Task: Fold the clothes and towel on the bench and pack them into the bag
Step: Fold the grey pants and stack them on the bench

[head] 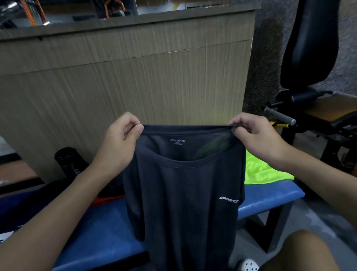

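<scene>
Ribbed beige wall panelling (pixel 121 75) fills the background of a gym, with a mirror strip above it. In front of it runs a long blue padded worktop (pixel 99 233) on a dark frame.

Both forearms reach forward from the bottom corners, wrists raised level with each other. The left hand (pixel 118 142) is curled, thumb pressed against the bent fingers, and pinches the left end of the neckline of a dark navy short-sleeved T-shirt (pixel 180 202). The right hand (pixel 255 135) mirrors it, thumb and curled fingers pinching the neckline's right end, so the collar is stretched taut between the two hands. The shirt hangs upright in the air in front of the worktop, its front toward the camera, and its lower part drops below the seat's front edge.

Counted: one T-shirt, with two white "SPORTS" prints, one inside the neck and one on the chest. One neon yellow-green towel (pixel 259 170) lies on the right end of the worktop, partly hidden behind the shirt and the right wrist. One black bottle (pixel 69 161) stands behind the left forearm near the wall. One orange strip (pixel 107 199) lies on the seat just left of the shirt. One dark blue fabric mass (pixel 14 209) sits at the far left; whether it is the bag cannot be told. One black padded exercise machine (pixel 308 31) stands to the right. One white perforated clog (pixel 247 268) shows on the floor beside a bare knee (pixel 297 253).
</scene>
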The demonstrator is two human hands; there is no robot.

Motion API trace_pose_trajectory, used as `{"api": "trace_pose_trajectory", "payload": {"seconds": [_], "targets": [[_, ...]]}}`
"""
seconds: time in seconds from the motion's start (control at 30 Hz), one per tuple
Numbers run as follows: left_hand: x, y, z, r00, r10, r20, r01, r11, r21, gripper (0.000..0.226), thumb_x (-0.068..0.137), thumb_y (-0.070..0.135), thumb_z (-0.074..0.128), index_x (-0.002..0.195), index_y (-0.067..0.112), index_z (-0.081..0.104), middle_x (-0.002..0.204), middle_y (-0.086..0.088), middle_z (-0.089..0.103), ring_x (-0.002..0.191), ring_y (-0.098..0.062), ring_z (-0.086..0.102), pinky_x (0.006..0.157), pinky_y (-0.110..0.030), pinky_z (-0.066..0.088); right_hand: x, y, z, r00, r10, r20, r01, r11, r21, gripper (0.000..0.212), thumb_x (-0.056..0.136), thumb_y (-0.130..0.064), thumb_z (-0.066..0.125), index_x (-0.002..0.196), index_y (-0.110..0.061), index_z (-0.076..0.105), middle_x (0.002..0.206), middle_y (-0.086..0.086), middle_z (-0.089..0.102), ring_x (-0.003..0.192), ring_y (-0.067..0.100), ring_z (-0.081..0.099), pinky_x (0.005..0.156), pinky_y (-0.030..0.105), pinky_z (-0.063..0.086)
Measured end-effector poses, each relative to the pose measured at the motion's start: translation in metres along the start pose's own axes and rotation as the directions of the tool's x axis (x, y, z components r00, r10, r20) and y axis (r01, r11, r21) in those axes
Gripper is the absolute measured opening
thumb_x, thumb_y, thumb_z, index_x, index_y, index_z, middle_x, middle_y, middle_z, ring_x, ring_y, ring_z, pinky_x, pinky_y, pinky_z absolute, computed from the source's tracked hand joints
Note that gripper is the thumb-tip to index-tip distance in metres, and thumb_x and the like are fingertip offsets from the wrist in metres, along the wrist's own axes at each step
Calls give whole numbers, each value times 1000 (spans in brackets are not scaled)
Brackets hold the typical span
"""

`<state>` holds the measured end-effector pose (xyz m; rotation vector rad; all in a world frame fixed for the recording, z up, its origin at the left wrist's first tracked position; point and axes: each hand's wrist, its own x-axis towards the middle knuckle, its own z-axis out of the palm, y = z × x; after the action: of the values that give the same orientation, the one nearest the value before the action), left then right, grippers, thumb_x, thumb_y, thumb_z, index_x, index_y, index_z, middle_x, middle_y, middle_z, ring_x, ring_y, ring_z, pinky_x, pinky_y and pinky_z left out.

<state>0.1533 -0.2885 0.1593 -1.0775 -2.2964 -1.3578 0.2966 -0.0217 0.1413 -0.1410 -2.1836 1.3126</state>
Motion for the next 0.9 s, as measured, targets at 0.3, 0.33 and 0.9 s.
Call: {"api": "trace_pose_trajectory", "payload": {"seconds": [0.3,0.33,0.9], "targets": [[-2,-3,-4,991,-94,99,85,993,87,19,104,20,47,92,16,62,68,-2,57,59,-7,51,60,-24,43,-2,3,-15,970,18,242,-15,1000,-15,29,93,-36,61,89,-7,66,81,4,52,80,14,47,74,33,36],[-3,-5,-6,990,-82,115,73,994,84,19,103,20,48,92,15,62,72,-8,61,64,-18,55,64,-34,46,-2,4,-17,967,13,255,-1,999,-49,31,95,-35,60,88,-5,64,80,5,51,78,15,46,73,35,36],[-9,1,-11,951,-11,309,-37,988,147,12,94,37,63,98,26,64,86,8,70,80,-6,66,74,-29,56,-1,6,-28,986,-134,96,147,978,-150,53,99,-36,48,66,5,42,64,0,35,61,8,33,52,24,26]]}}
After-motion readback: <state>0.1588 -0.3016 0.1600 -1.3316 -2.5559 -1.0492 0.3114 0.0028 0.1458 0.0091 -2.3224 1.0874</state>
